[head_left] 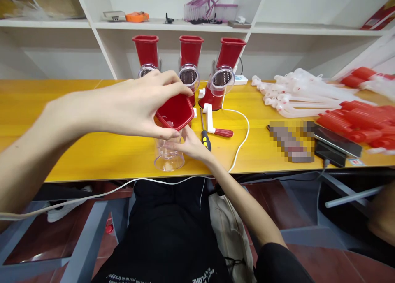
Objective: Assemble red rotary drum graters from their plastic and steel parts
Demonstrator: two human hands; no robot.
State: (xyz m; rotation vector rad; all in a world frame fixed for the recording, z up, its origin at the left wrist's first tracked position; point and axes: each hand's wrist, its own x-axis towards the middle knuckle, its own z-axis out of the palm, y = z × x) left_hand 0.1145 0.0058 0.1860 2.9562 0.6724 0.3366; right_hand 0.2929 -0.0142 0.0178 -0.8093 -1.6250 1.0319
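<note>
My left hand grips the rim of a red hopper, its thumb in front and its fingers at the back. My right hand reaches in below, its fingers around the clear cylinder under the hopper, near the table's front edge. Behind stand three red drum graters, the left one, the middle one and the right one, each with a clear round mouth. To the right of my hands lie a screwdriver and a white crank with a red handle.
A white cable curves over the yellow table. Clear plastic parts and red handles are piled at the right, near phones. White shelves stand behind. Part of another person shows at the right edge.
</note>
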